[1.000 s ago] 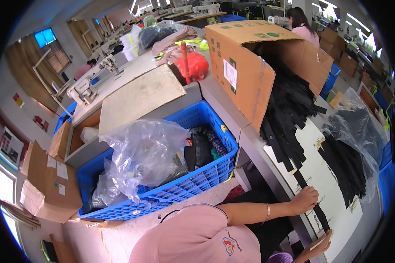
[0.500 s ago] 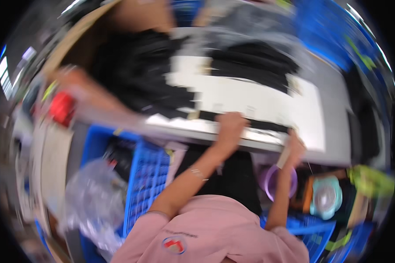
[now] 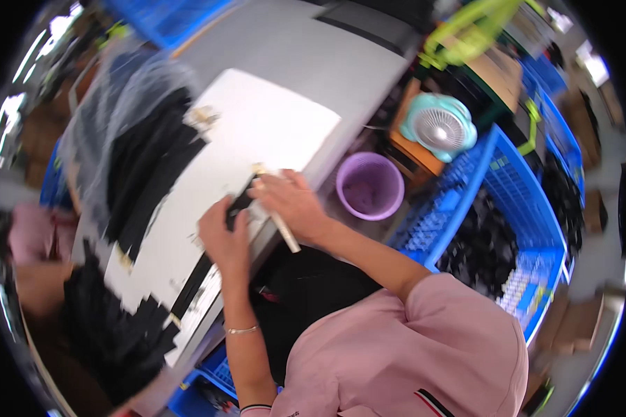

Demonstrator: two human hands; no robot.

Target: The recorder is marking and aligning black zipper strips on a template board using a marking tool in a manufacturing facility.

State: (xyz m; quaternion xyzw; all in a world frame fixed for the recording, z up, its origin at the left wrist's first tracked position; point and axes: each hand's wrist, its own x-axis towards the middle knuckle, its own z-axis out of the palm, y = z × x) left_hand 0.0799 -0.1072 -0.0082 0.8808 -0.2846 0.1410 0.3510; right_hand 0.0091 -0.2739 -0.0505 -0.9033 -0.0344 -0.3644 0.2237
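Observation:
A long narrow black fabric strip (image 3: 192,288) lies along the near edge of the white board (image 3: 271,111), with pale bits at its ends. My left hand (image 3: 224,240) bends over the strip, thumb and fingers on either side of it. At the strip's far right end, my right hand (image 3: 292,205) presses its fingers down. A thin pale stick (image 3: 285,233) sticks out from under that palm and seems held there. Beyond the strip lies a stack of black strips (image 3: 149,167), partly under clear plastic. A loose black heap (image 3: 111,333) is at the left.
A purple basket (image 3: 370,186) stands beside the grey table (image 3: 285,42). Next to it is a turquoise fan (image 3: 439,126) on an orange-brown box. At the right, a blue crate (image 3: 546,229) holds black pieces. Another person's pink-clothed body (image 3: 38,233) shows at far left.
My view has swung to the right, so the table now runs diagonally. My left hand has moved along the strip toward my right hand, and the two are now close together.

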